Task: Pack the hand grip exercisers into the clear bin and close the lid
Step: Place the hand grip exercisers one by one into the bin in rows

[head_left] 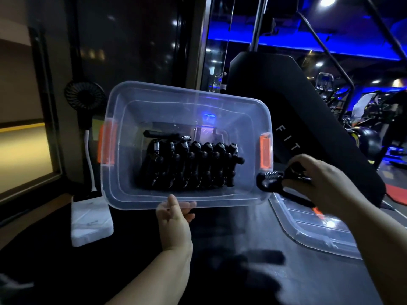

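We held the clear bin (187,93) with its long axis running left to right and its mouth facing us, the left hand (174,214) closing its grip on the near rim. Its lid (308,230) lay on the table (242,238) just to the right. Inside, a row of exercisers (189,166) ran left to right. Our right hand (319,179) closed its grip round another exerciser (267,180), spring end pointing left, just outside the bin's right wall. A small fan (84,95) stood behind.

The clear bin (198,93) is smooth translucent plastic with a faint gloss; its orange latches (265,150) are shinier plastic. The hand grip exercisers (189,166) are black plastic (slightly glossy) with bright metal coil springs. The lid (312,234) is clear ribbed plastic on a dark, matt counter (253,227).
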{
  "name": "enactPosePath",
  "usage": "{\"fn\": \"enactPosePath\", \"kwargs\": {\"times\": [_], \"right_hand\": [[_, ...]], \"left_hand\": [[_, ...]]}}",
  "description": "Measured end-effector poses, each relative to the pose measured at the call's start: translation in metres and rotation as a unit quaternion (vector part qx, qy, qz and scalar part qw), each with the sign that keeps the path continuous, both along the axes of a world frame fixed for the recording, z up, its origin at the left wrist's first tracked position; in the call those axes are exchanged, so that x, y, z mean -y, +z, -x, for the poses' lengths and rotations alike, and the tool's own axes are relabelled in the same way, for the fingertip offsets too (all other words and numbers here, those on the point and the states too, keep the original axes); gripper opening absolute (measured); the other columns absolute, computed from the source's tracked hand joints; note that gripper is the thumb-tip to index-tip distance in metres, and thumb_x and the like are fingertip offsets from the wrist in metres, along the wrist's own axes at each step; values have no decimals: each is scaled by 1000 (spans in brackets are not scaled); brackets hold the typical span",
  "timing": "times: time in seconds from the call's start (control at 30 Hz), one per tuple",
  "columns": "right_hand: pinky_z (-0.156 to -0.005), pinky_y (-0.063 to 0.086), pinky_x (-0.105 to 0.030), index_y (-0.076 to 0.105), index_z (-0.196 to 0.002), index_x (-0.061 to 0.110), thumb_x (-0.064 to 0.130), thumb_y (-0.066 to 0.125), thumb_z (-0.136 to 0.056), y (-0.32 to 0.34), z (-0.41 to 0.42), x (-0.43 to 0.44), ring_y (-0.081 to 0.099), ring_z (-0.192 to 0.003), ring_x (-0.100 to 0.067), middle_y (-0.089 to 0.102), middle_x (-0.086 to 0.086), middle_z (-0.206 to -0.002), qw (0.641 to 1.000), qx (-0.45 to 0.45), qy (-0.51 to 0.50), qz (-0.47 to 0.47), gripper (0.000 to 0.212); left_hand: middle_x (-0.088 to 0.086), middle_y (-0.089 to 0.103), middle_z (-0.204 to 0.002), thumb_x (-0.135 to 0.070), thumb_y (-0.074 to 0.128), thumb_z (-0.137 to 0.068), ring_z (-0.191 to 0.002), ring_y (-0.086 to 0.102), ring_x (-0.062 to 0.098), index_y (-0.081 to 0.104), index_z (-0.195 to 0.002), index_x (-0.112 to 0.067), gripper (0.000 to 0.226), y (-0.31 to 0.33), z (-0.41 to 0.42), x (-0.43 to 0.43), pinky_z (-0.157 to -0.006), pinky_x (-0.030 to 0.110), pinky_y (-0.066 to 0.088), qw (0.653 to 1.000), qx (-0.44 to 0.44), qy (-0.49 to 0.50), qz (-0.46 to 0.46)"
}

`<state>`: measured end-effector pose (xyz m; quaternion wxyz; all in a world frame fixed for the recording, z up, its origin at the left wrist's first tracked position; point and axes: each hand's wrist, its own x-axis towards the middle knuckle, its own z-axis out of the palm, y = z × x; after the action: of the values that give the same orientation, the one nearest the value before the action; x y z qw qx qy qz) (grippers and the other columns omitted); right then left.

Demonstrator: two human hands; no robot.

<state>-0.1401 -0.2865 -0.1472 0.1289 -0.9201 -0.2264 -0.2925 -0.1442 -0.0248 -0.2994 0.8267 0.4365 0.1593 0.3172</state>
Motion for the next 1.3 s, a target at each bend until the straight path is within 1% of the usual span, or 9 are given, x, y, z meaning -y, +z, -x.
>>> {"fn": "enactPosePath", "kwargs": {"times": [0.3, 0.4, 0.5, 0.63, 0.77, 0.9, 1.0, 1.13, 1.3], "right_hand": [[-63, 47, -38, 50, -102, 23, 48, 60, -82, 17, -30, -85, 57, -73, -31, 57, 6, -79, 998, 18, 56, 6, 34], [-60, 36, -32, 51, -102, 22, 43, 62, -86, 14, -50, -107, 49, -68, -25, 49, 15, -63, 996, 58, 71, -9, 28], [-59, 25, -31, 52, -109, 22, 39, 61, -89, 14, -68, -127, 54, -73, -28, 66, 3, -82, 993, 92, 74, -9, 27], [-75, 42, -36, 60, -112, 9, 24, 67, -87, 18, -92, -145, 54, -100, -33, 67, -12, -87, 987, 123, 105, 9, 30], [-78, 40, -35, 61, -108, 9, 21, 67, -86, 17, -117, -156, 49, -106, -29, 63, -14, -83, 991, 104, 79, 13, 26], [-77, 43, -36, 57, -109, 13, 24, 64, -88, 11, -137, -162, 48, -108, -28, 62, -14, -92, 996, 67, 62, 7, 25], [-79, 45, -38, 58, -111, 13, 25, 64, -87, 3, -148, -165, 50, -109, -30, 62, -14, -95, 997, 59, 55, 15, 27], [-76, 48, -36, 55, -107, 25, 31, 62, -88, -4, -159, -166, 55, -93, -32, 51, -3, -96, 999, 43, 29, -5, 21], [-78, 47, -35, 56, -108, 25, 32, 60, -89, -8, -173, -173, 54, -99, -31, 55, -7, -99, 1000, 20, 14, 1, 21]], "left_hand": [[3, 72, -70, -41, 39, -100, -75, 68, 15, 50, -104, -7, 35, 4, 6, 0, -63, 24, 47, 1000, 1, -15, 2], [7, 71, -71, -38, 39, -100, -72, 67, 15, 50, -106, 3, 43, 8, 7, 0, -63, 27, 47, 1000, 2, -18, 8], [4, 70, -66, -34, 40, -101, -65, 67, 11, 49, -97, -10, 26, 11, 7, 1, -62, 28, 45, 999, 14, -17, 28], [0, 69, -63, -34, 40, -101, -63, 66, 9, 47, -98, -13, 22, 8, 6, 0, -62, 28, 45, 998, 32, -34, 43], [4, 72, -68, -41, 37, -100, -66, 68, 11, 50, -102, -23, 23, 4, 3, 0, -63, 29, 47, 999, 13, -21, 40], [7, 74, -78, -48, 30, -100, -71, 69, 12, 50, -114, -9, 46, -2, 1, -1, -66, 28, 46, 1000, -5, -26, 6], [10, 73, -81, -48, 29, -99, -76, 69, 12, 51, -107, 1, 55, -3, 2, -1, -67, 27, 44, 1000, -4, -31, -1], [9, 73, -77, -48, 30, -98, -73, 69, 12, 53, -100, 1, 54, -2, 4, 0, -68, 28, 43, 999, 9, -34, -1], [8, 73, -77, -57, 31, -91, -75, 69, 15, 53, -91, -9, 53, 1, 5, 1, -67, 30, 45, 999, 19, -31, -11]]}}
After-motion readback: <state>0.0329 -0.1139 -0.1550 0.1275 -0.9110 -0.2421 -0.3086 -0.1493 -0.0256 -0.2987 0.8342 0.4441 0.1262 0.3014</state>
